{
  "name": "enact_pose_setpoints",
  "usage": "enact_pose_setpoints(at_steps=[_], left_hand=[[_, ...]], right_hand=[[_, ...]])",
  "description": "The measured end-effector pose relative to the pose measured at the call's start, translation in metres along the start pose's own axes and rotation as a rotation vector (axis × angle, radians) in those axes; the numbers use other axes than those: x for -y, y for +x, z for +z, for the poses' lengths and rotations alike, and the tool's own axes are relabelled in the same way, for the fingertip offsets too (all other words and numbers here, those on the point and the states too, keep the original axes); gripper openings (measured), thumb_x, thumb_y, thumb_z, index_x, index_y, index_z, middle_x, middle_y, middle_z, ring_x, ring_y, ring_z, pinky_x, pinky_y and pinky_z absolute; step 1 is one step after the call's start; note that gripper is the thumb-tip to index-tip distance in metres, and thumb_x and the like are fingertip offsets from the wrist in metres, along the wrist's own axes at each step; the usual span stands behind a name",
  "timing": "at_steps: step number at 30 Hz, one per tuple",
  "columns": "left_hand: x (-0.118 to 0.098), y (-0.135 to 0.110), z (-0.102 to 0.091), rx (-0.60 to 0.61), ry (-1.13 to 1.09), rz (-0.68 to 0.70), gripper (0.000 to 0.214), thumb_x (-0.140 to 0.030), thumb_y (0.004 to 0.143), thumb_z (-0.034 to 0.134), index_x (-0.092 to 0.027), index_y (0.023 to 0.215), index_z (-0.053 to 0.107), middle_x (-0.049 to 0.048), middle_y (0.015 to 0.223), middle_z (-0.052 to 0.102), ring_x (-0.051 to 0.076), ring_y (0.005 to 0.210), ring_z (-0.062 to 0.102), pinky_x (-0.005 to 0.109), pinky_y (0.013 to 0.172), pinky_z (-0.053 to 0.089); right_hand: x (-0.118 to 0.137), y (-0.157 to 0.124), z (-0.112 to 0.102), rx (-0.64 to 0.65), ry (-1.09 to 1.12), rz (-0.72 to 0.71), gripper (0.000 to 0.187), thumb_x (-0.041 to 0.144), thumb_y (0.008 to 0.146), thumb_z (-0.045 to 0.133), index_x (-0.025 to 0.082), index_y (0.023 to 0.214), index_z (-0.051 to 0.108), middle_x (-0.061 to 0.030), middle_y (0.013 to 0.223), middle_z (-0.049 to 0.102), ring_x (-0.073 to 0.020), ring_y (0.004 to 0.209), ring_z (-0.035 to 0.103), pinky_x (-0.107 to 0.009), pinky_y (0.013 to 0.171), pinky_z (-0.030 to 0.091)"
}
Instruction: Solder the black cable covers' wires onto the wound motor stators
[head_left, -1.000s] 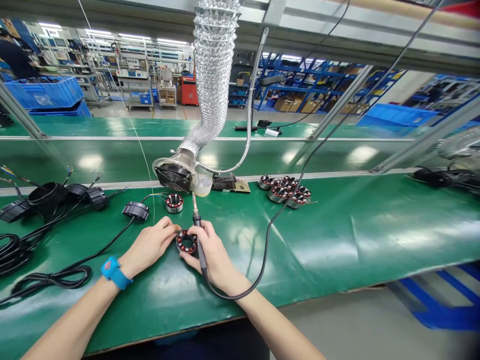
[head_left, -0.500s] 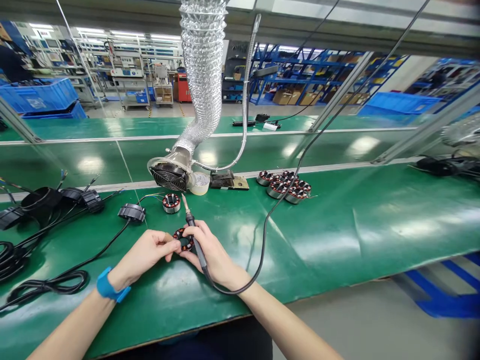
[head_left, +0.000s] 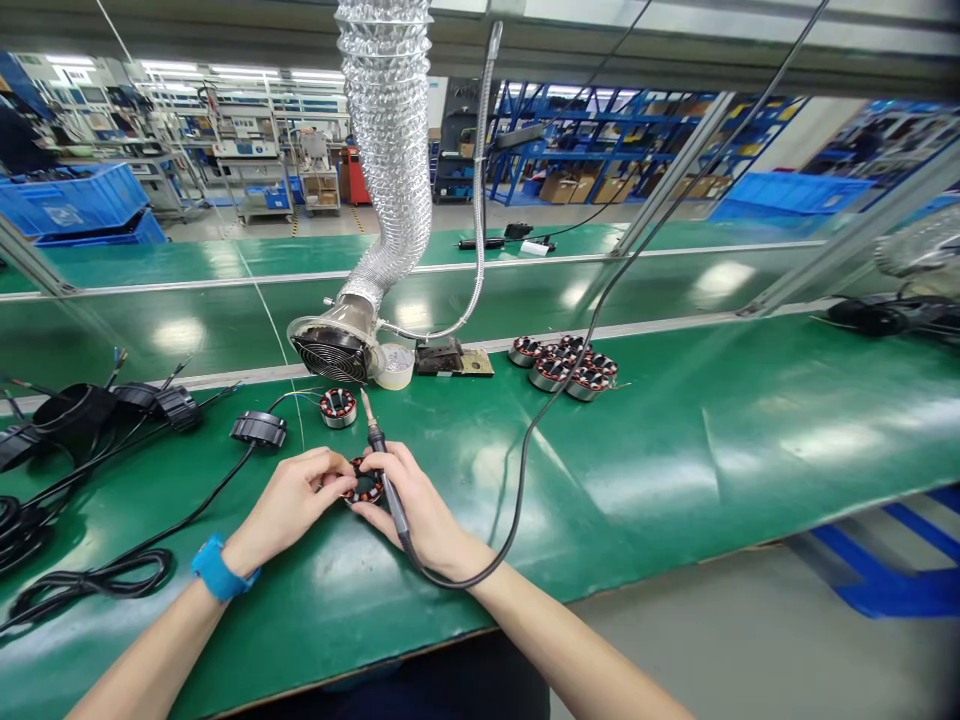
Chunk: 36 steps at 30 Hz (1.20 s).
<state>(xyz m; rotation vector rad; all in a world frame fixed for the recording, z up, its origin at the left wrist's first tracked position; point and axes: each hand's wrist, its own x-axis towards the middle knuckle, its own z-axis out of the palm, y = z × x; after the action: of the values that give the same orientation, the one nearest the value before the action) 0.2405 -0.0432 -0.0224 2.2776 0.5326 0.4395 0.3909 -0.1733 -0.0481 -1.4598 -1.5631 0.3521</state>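
Between my hands a motor stator (head_left: 366, 493), a ring with copper-red windings, rests low over the green bench. My left hand (head_left: 285, 510), with a blue wristband (head_left: 219, 568), pinches at the ring's left edge; its fingertips partly cover it. My right hand (head_left: 424, 510) is closed around a soldering iron (head_left: 395, 503), and its fingers also steady the stator's right side. The iron's tip points up and away, clear of the ring. Just beyond stands another stator (head_left: 338, 408) with thin wires running left to a black round cap (head_left: 259, 428) on a cable.
A fume fan (head_left: 334, 350) on a silver duct (head_left: 386, 130) hangs ahead. Behind the iron are a tape roll (head_left: 395, 368) and a dark block (head_left: 439, 357). Several stators (head_left: 566, 368) cluster right of centre. Black cables (head_left: 97, 580) lie left; the iron's cord (head_left: 527, 450) loops across the right.
My left fingers have shifted up along the stator's left edge and bent more. The right hand keeps the iron in nearly the same pose. The view has moved slightly.
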Motion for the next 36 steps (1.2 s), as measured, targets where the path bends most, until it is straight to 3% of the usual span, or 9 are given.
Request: enact_pose_setpoints(at_steps=[3,7,13,18,24,27,31,33,36], left_hand=[[0.004,-0.004,0.000,-0.060,0.101,0.051,0.024,-0.040,0.094,0.052,-0.021,0.093,0.065,0.0019,0.085,0.065,0.015,0.069,0.056,0.026,0.065,0.043],[0.012,-0.009,0.000,-0.121,0.248,0.060,0.025,-0.039,0.098,0.045,-0.020,0.088,0.058,0.0025,0.086,0.063,0.016,0.077,0.059,0.027,0.071,0.043],[0.012,-0.013,-0.014,0.010,0.534,0.090,0.028,-0.037,0.102,0.033,-0.021,0.089,0.052,0.0010,0.085,0.056,0.016,0.067,0.053,0.029,0.062,0.035],[-0.007,-0.004,-0.031,0.172,0.378,0.027,0.028,-0.038,0.101,0.032,-0.022,0.082,0.045,-0.0015,0.078,0.051,0.015,0.066,0.050,0.028,0.063,0.036],[-0.013,0.007,-0.021,0.224,0.320,0.108,0.026,-0.033,0.102,0.030,-0.022,0.085,0.046,-0.0008,0.082,0.051,0.015,0.067,0.048,0.028,0.063,0.036],[-0.009,0.008,-0.017,0.210,0.260,0.128,0.028,-0.035,0.100,0.035,-0.021,0.079,0.048,-0.0018,0.076,0.050,0.014,0.065,0.046,0.027,0.062,0.036],[-0.002,0.011,-0.020,0.074,0.107,-0.021,0.036,-0.040,0.098,0.039,-0.019,0.074,0.054,-0.0012,0.071,0.055,0.014,0.066,0.051,0.026,0.062,0.041],[0.004,0.012,-0.021,0.041,0.036,-0.026,0.034,-0.036,0.099,0.038,-0.018,0.083,0.062,0.0029,0.085,0.064,0.017,0.080,0.059,0.028,0.073,0.047],[0.011,0.013,-0.018,0.142,-0.023,0.109,0.030,-0.023,0.097,0.038,-0.020,0.107,0.066,0.0075,0.119,0.064,0.020,0.112,0.058,0.034,0.099,0.045]], right_hand=[[0.001,0.000,-0.001,-0.004,0.005,-0.008,0.041,0.017,0.084,0.068,0.025,0.119,0.048,-0.0060,0.116,0.048,-0.0186,0.101,0.057,-0.033,0.089,0.051],[0.002,0.000,-0.001,-0.003,0.012,-0.003,0.038,0.016,0.084,0.067,0.025,0.117,0.049,-0.0059,0.117,0.048,-0.0181,0.102,0.058,-0.032,0.091,0.050],[0.005,0.003,-0.006,0.067,-0.031,-0.027,0.036,0.015,0.087,0.064,0.024,0.117,0.048,-0.0055,0.115,0.049,-0.0173,0.098,0.056,-0.031,0.087,0.049],[0.006,0.005,-0.009,0.098,-0.012,-0.014,0.035,0.016,0.087,0.064,0.024,0.116,0.047,-0.0047,0.112,0.049,-0.0166,0.094,0.056,-0.030,0.086,0.048],[0.004,0.003,-0.007,0.086,-0.010,-0.014,0.033,0.016,0.087,0.062,0.024,0.116,0.047,-0.0041,0.110,0.049,-0.0146,0.086,0.055,-0.028,0.080,0.048],[0.003,0.002,-0.005,0.065,0.004,-0.011,0.032,0.016,0.087,0.063,0.024,0.114,0.048,-0.0040,0.110,0.050,-0.0152,0.088,0.055,-0.029,0.081,0.049],[0.003,0.001,-0.004,0.035,0.032,-0.010,0.032,0.015,0.086,0.063,0.024,0.113,0.049,-0.0042,0.112,0.050,-0.0161,0.095,0.057,-0.030,0.087,0.049],[0.003,0.000,-0.003,0.039,0.053,-0.006,0.033,0.014,0.085,0.063,0.024,0.114,0.049,-0.0045,0.112,0.050,-0.0157,0.094,0.057,-0.030,0.087,0.049],[0.002,0.000,0.000,0.042,0.076,0.008,0.040,0.012,0.083,0.064,0.025,0.117,0.048,-0.0054,0.115,0.049,-0.0162,0.097,0.058,-0.031,0.088,0.050]])
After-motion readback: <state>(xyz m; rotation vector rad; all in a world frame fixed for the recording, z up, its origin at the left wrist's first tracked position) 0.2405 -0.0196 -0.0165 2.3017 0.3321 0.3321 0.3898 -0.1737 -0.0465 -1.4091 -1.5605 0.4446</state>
